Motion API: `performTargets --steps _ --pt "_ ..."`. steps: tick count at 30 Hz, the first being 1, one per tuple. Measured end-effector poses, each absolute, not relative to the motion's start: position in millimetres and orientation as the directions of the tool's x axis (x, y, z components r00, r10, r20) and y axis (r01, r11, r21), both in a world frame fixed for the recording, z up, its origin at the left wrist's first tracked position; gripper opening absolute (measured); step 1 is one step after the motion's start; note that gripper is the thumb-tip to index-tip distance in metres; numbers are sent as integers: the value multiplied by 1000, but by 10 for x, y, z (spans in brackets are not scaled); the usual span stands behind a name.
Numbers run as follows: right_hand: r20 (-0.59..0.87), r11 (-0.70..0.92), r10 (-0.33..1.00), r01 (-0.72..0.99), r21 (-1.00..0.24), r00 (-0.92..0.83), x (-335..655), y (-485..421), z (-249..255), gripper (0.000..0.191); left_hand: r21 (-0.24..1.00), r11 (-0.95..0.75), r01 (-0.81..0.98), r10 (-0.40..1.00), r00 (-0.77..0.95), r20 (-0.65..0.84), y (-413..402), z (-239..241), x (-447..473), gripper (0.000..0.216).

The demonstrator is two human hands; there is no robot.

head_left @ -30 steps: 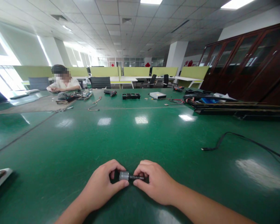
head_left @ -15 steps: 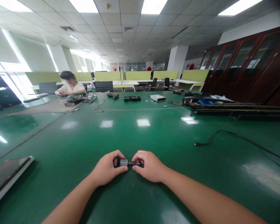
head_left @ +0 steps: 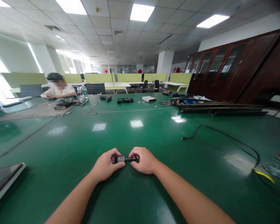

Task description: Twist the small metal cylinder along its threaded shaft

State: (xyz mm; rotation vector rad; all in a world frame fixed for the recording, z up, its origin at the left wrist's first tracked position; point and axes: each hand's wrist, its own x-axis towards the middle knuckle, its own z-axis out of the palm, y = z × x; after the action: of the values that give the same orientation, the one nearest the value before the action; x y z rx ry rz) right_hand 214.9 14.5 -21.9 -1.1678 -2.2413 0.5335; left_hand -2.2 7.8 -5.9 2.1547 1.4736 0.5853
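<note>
Low over the green table (head_left: 140, 133), both hands are closed around one small part, a grey metal cylinder with a dark ribbed shaft (head_left: 121, 159). My left hand (head_left: 105, 166) grips the cylinder between thumb and fingers at its left end. The shaft's right end is pinched in my right hand (head_left: 146, 160), whose fingers hide its tip. Between the two hands a short stretch of shaft shows. I cannot make out exactly what kind of part it is.
A black cable (head_left: 226, 129) curves across the right side. At left lies a tablet-like device (head_left: 4, 177). Farther back are a power drill (head_left: 105, 98), a black bracket (head_left: 125, 100), a white box-shaped drive (head_left: 148, 99) and long black rails (head_left: 219, 109). A person (head_left: 59, 88) sits back left.
The view has turned to the right, so everything appears shifted left and more of the cable shows. Both hands keep their grip on the part, with little visible change between them.
</note>
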Motion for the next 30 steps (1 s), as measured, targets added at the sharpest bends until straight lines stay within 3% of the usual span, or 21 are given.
performTargets --steps 5,16,30 --pt "304 532 845 642 -552 -440 2137 76 -244 14 606 -323 727 937 335 97 51 -59 -33 27" --pt "248 475 866 556 -682 -435 2270 223 -262 8 626 -266 733 957 280 79 34 -52 -17 26" --pt "273 472 876 594 -652 -397 2542 286 -256 7 635 -265 726 954 295 62 43 -56 -28 28"
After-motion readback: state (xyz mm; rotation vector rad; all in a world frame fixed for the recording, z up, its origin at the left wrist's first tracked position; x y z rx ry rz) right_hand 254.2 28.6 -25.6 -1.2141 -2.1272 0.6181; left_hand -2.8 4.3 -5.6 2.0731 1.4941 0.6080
